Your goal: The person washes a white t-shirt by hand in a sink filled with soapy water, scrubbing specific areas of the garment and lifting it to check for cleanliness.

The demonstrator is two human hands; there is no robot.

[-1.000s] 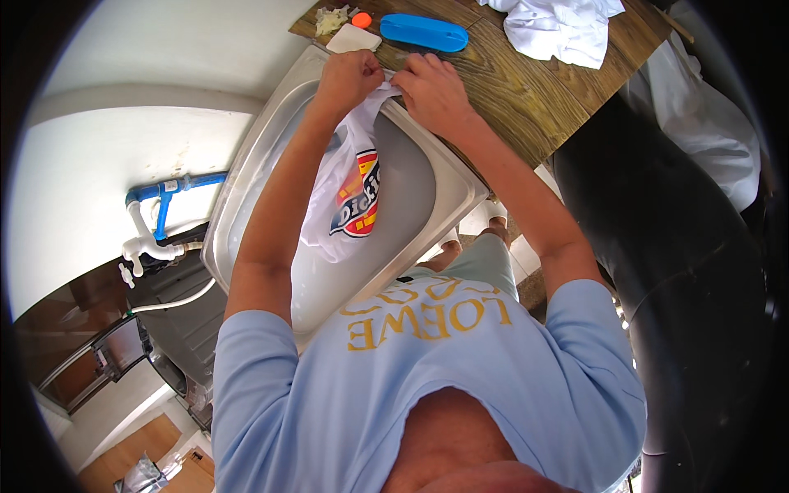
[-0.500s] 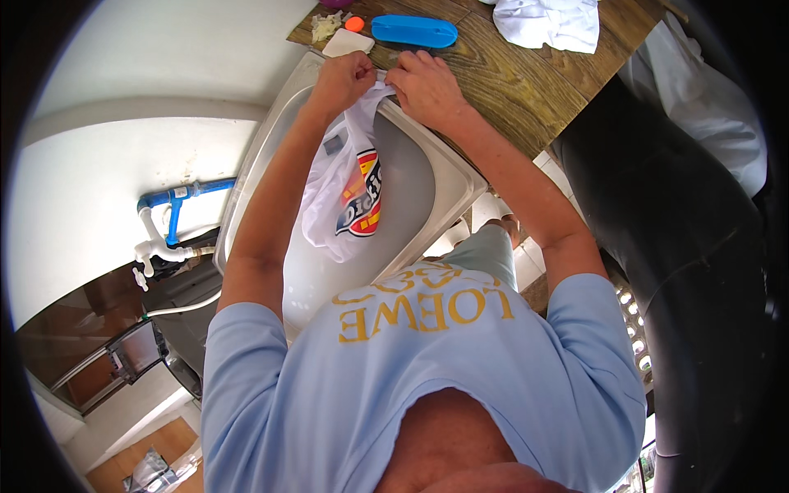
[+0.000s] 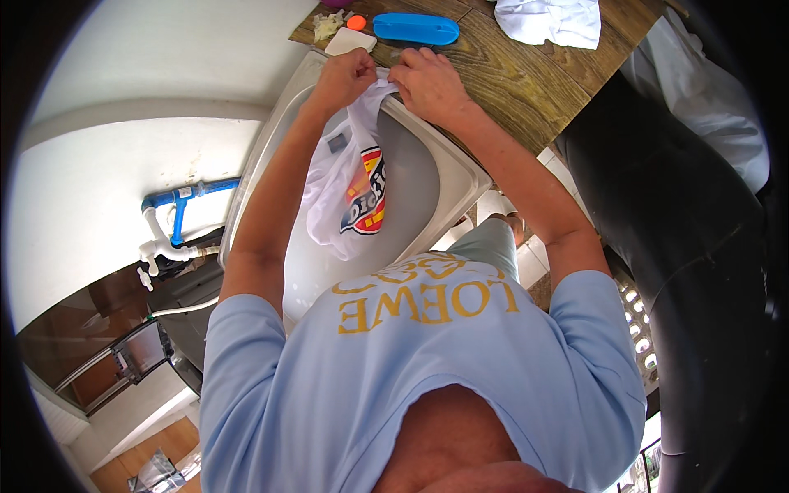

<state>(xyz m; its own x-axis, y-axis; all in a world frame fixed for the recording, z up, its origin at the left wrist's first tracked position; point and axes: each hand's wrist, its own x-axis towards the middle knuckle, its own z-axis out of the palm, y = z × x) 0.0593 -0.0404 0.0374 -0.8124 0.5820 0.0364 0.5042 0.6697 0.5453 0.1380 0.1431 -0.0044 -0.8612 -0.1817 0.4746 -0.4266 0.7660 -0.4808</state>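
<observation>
A white printed T-shirt (image 3: 333,193) hangs down into a grey sink basin (image 3: 419,177), its red, yellow and black print showing on the lower part. At the basin's far rim, my left hand (image 3: 348,78) pinches the shirt's bunched upper edge, fingers closed. Just beside it, my right hand (image 3: 427,82) grips the same stretch of cloth with bent fingers. A small gap lies between the two hands. The fingertips are partly hidden by the hands and the fabric.
Past the basin is a wood-patterned counter (image 3: 526,90) with a blue oblong case (image 3: 416,29), a white flat block (image 3: 351,42), an orange round piece (image 3: 356,22) and a white cloth (image 3: 549,20). Blue pipe (image 3: 209,187) and a white tap (image 3: 154,248) stick out at left.
Both hands stay at the far rim with the shirt between them, nearly still. The whole view has shifted slightly, and the shirt's hanging part sits a little differently.
</observation>
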